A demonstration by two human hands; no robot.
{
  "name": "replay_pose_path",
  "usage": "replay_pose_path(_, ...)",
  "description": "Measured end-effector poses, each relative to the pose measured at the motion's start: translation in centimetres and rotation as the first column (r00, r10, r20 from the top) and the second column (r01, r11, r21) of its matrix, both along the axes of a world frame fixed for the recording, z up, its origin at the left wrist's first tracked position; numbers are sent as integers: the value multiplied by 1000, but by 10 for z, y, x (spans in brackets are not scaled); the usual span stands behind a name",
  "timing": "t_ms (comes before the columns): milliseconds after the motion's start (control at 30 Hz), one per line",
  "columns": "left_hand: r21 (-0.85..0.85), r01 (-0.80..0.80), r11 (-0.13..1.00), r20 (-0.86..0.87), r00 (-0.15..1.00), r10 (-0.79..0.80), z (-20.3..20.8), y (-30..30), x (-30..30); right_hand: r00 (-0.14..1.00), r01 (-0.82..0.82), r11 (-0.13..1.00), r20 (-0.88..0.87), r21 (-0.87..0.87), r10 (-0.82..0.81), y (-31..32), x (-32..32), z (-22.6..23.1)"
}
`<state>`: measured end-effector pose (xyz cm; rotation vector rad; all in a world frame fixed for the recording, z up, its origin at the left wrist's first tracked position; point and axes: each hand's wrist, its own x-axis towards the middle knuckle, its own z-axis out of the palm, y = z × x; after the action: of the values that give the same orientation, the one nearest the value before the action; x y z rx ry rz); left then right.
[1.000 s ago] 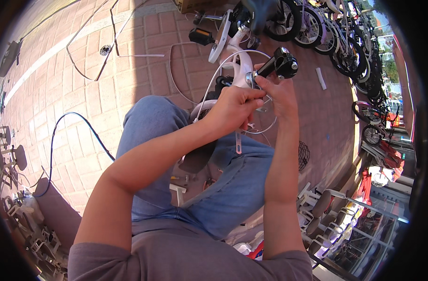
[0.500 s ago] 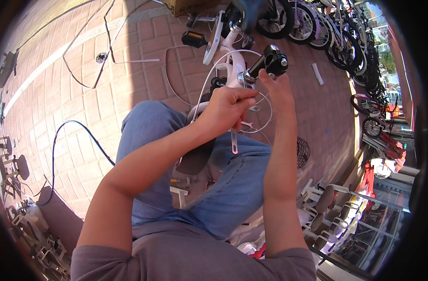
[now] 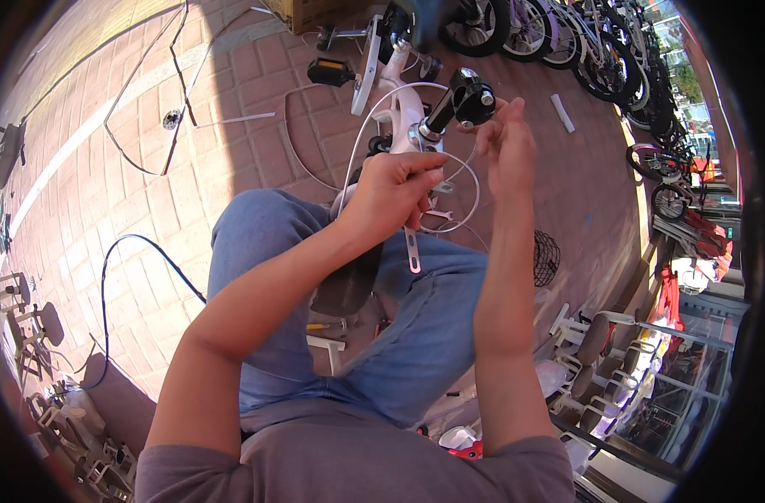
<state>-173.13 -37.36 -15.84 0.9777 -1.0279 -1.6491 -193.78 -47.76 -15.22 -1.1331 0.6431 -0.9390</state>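
A pink bicycle frame [image 3: 406, 113] lies ahead of my knees, a black handlebar stem [image 3: 462, 101] rising at its near end. My left hand [image 3: 391, 191] is closed just below the stem's base, thumb and forefinger together. What it grips is hidden behind the fingers. A pale slotted metal strip [image 3: 413, 253] sticks out beneath that hand. Beside the stem clamp, my right hand [image 3: 508, 151] is raised with fingers apart and bent, holding nothing. A white cable [image 3: 475, 197] loops between the hands, near a small wrench [image 3: 438, 215]. Behind my left wrist shows a dark saddle [image 3: 345, 285].
Parked bicycles [image 3: 600, 63] line the far right. A cardboard box [image 3: 320, 12] stands at the far edge, and a black wire basket [image 3: 547, 258] lies right of my knee. A blue hose [image 3: 106, 293] curves across the paving at left. Tools [image 3: 332, 325] lie between my legs.
My right hand has come off the stem clamp, its fingers now lifted and spread beside it. The stem and frame have shifted slightly left in view. My left hand keeps its grip.
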Motion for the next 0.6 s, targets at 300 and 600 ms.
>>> replay_pose_path(300,-2,-15,1000,35,999,15,1,1,-2,964,212,972,-139,-105,-226,14,22,7)
replay_pose_path(600,-16,-4,1000,63,998,5,0,1,0,952,240,966,-171,-97,-254,5,34,1)
